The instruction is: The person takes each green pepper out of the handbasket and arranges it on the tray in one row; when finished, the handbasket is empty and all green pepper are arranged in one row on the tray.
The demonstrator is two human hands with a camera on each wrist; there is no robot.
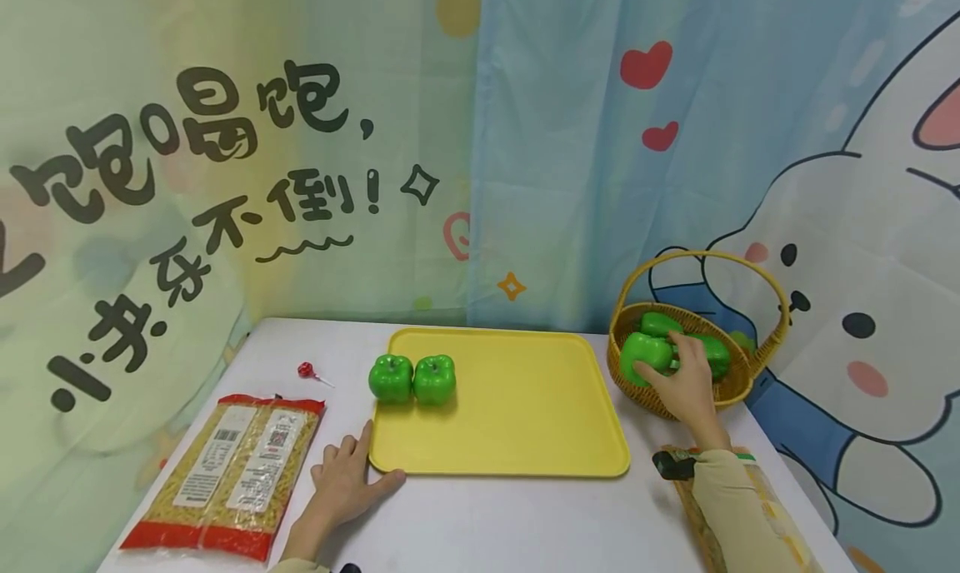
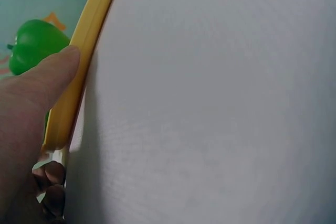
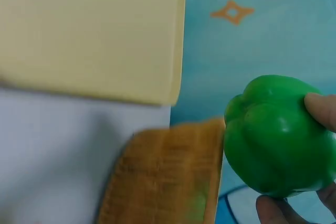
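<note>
My right hand (image 1: 686,386) grips a green bell pepper (image 1: 647,355) at the near left rim of a wicker basket (image 1: 746,381). In the right wrist view the held pepper (image 3: 281,135) shows large, thumb and fingers around it, with the basket wall (image 3: 163,177) beside it. More green peppers (image 1: 711,355) lie inside the basket. My left hand (image 1: 345,481) rests at the near left corner of a yellow tray (image 1: 525,406), its thumb (image 2: 68,64) touching the rim. Two green bell peppers (image 1: 412,380) sit side by side on the tray's left part.
A red-ended pasta bag (image 1: 232,473) lies on the left of the white table (image 1: 465,523), with a red lollipop (image 1: 307,371) behind it. Another package (image 1: 772,506) lies partly under my right forearm. Printed curtains (image 1: 547,140) hang behind the table.
</note>
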